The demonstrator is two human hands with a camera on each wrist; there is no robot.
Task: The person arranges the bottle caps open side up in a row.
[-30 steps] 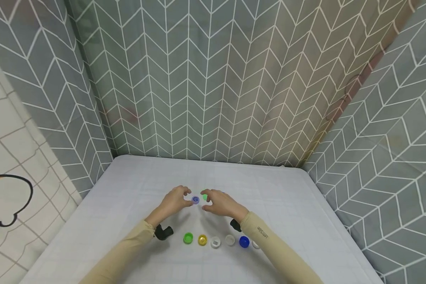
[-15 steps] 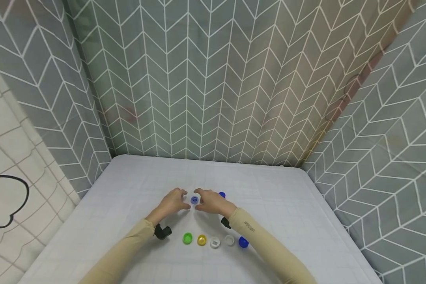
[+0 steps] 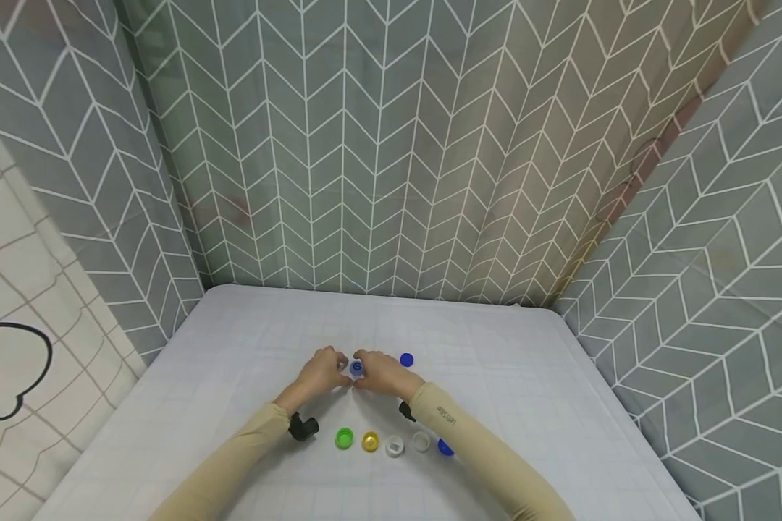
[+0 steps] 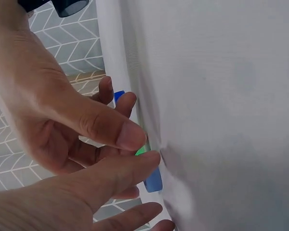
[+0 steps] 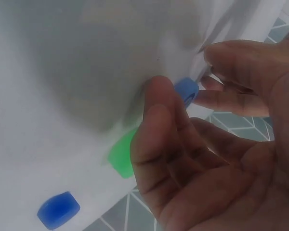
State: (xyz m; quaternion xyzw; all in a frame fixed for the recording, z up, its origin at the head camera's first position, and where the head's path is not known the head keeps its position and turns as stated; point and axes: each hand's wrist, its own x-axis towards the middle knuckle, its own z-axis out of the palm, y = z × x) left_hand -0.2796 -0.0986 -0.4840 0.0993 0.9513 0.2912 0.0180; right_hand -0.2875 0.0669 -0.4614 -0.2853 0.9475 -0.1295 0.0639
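A light blue bottle cap (image 3: 356,368) with a dark swirl-like mark stands between both hands at the table's middle. My left hand (image 3: 324,370) curves toward it from the left, thumb and fingers apart. From the right, my right hand (image 3: 381,373) reaches around its edge, fingers bent and a gap between thumb and fingertips. In the right wrist view, the light blue cap (image 5: 187,90) shows within that gap, a left finger right by it. A green cap (image 5: 123,155) sits behind the right fingers, hidden in the head view. Further right lies a dark blue cap (image 3: 407,359).
Nearer the person is a row of caps: green (image 3: 344,438), yellow (image 3: 370,441), two white ones (image 3: 394,446), and a blue one (image 3: 446,447) partly under the right sleeve. Black wrist devices (image 3: 303,428) sit on both wrists. Patterned curtains (image 3: 378,181) surround the white table (image 3: 247,325).
My right hand has moved left, closing in on the light blue cap and uncovering the dark blue cap. The left hand has stayed nearly in place; the gap between the hands has narrowed.
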